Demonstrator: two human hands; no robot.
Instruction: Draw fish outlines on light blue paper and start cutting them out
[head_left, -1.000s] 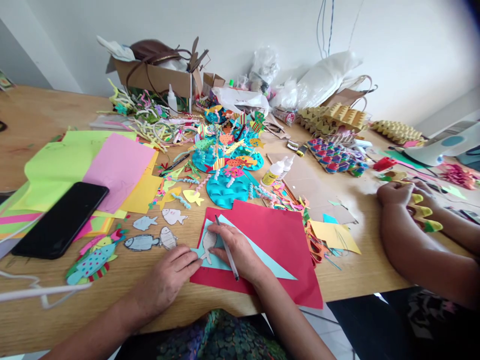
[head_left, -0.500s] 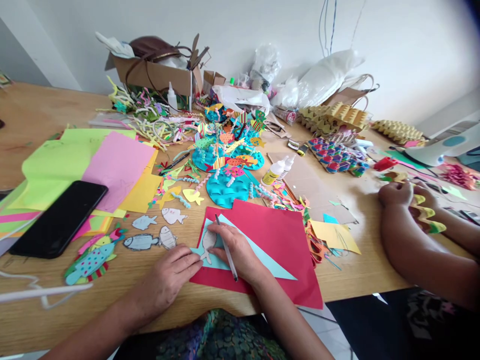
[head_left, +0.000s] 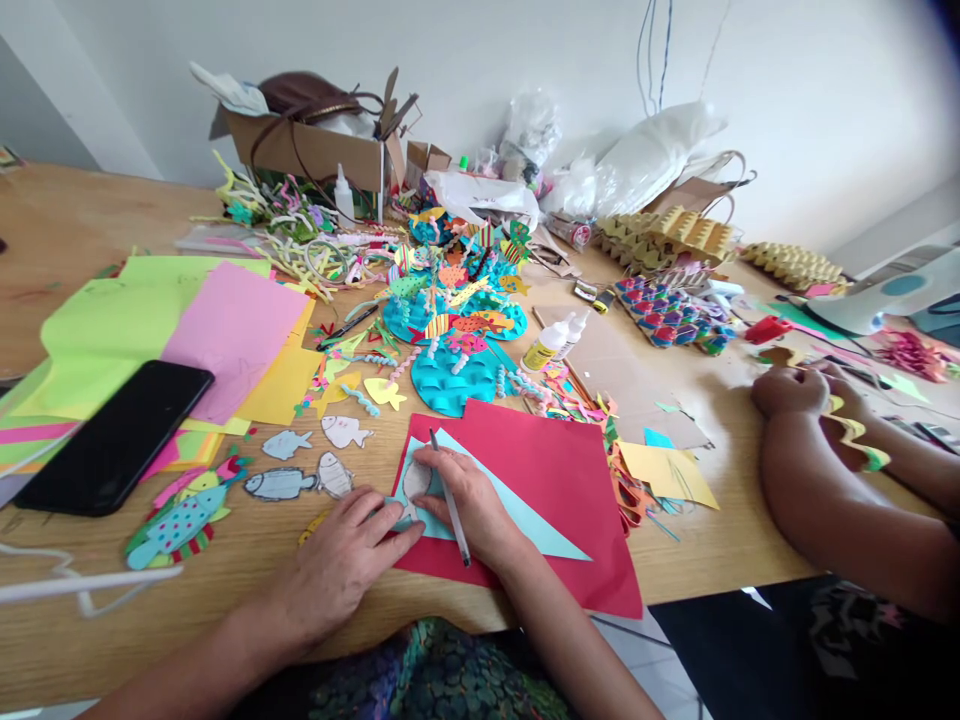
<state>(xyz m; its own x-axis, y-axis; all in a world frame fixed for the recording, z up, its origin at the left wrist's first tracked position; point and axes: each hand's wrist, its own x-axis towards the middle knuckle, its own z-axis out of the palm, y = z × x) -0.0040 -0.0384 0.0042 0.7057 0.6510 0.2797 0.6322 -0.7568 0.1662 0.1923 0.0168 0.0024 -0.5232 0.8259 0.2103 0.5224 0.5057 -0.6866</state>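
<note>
From afar I see the right hand grip a pen, fingers on the paper fish — the left hand, loosely open, likely steadies the blue sheet at left.

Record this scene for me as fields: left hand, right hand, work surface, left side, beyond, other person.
Left hand: fingertips at the left end of the blue paper
Right hand: holds a pen, fingers on a fish cutout
Work surface: blue paper on red paper, on the table
Left side: black phone
Beyond: glue bottles
Other person: hands at a wavy strip
</note>
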